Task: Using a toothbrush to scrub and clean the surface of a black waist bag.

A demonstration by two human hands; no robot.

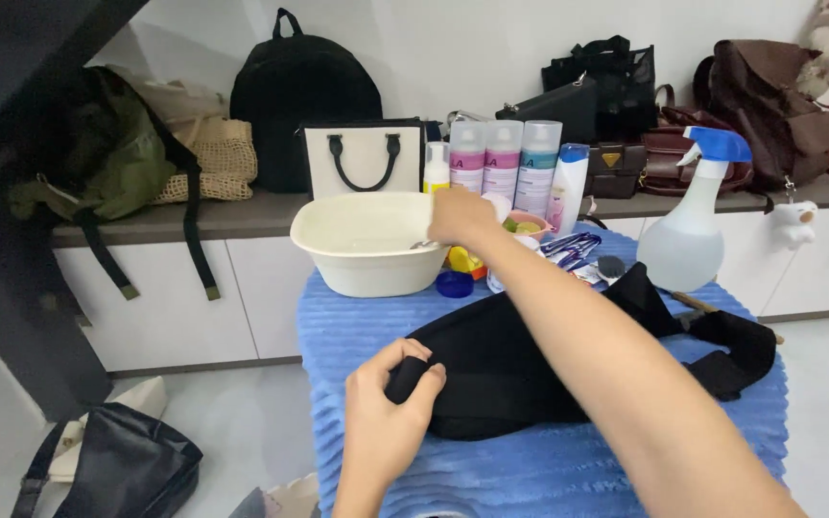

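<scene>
A black fabric bag (520, 364) with a strap lies on a small table covered by a blue ribbed cloth (357, 331). My left hand (386, 417) grips the bag's rolled near-left end. My right hand (460, 216) reaches far over the bag to the rim of a cream plastic basin (367, 240); its fingers appear closed on something thin at the basin's edge, but I cannot make out what. Small items sit just beyond that hand: a blue cap (454, 284), a yellow piece (461, 259) and a pink dish (528, 225).
Three tall bottles (504, 158) and a white and blue bottle (569, 187) stand behind the basin. A spray bottle (691, 230) with a blue trigger stands at the table's right. Several bags line the grey shelf (242, 216) behind. A black bag (122, 465) lies on the floor, lower left.
</scene>
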